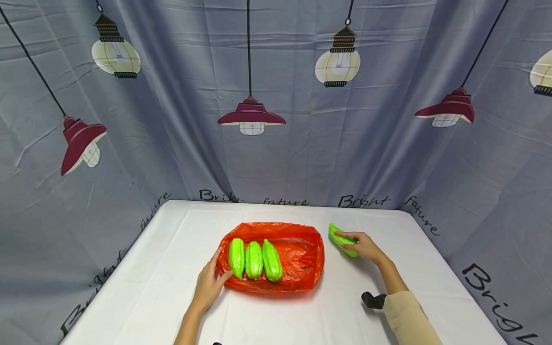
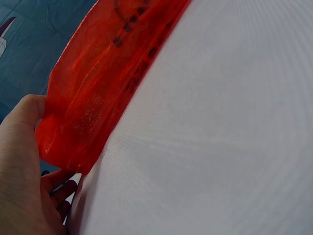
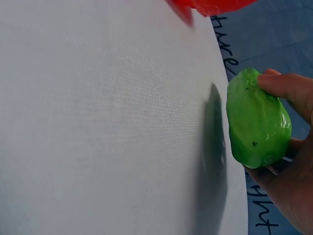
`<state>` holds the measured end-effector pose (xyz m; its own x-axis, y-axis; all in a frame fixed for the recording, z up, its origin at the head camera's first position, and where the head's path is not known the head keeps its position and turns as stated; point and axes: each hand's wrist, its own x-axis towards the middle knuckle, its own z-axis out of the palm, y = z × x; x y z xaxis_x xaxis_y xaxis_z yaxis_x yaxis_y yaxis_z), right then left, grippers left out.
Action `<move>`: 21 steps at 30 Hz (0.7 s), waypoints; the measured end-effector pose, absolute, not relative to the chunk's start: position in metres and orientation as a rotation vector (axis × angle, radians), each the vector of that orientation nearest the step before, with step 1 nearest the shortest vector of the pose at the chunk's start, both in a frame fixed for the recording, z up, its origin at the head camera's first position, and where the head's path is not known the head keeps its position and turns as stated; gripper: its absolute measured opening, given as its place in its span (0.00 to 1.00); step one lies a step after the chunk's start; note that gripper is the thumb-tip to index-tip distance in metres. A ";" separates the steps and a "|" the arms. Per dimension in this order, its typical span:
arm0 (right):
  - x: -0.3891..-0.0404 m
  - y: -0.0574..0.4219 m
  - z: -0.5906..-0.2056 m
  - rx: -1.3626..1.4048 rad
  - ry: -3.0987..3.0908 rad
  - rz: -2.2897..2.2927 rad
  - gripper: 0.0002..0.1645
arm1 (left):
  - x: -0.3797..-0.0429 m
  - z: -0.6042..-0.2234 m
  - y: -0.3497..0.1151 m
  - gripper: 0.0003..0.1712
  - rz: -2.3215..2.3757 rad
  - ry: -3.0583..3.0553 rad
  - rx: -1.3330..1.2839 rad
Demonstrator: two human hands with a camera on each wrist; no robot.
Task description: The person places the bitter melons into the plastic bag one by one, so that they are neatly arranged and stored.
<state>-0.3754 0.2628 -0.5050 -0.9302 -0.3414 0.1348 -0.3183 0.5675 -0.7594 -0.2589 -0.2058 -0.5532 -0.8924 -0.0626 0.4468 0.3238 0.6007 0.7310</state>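
A red plastic bag (image 1: 302,258) lies spread open on the table like a shallow tray. Three glossy, ridged green gourd-like vegetables (image 1: 253,260) sit side by side in its left half. At the bag's left end, my left hand (image 1: 210,283) holds the edge between thumb and fingers; the left wrist view shows the red plastic (image 2: 93,112) there. Beyond the bag's right side, my right hand (image 1: 364,247) grips another green gourd-like vegetable (image 3: 257,122) by its sides. A gap and a shadow under this one in the right wrist view show it off the table.
White cloth covers the table (image 1: 181,230). A small black object (image 1: 373,300) is by the right sleeve, and part of a dark one (image 1: 217,343) shows at the bottom edge. Grey-blue curtains (image 1: 276,167) printed with lamps hang around the table's back and sides.
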 end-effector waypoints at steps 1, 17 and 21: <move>-0.374 0.262 -0.504 -0.579 2.750 -1.354 0.26 | -0.259 -0.553 -0.206 0.42 -1.218 -2.400 -0.208; -0.324 0.232 -0.438 -0.700 2.863 -1.472 0.26 | -0.258 -0.554 -0.206 0.42 -1.213 -2.407 -0.209; -0.319 0.225 -0.426 -0.737 2.853 -1.499 0.28 | -0.259 -0.554 -0.206 0.42 -1.207 -2.403 -0.220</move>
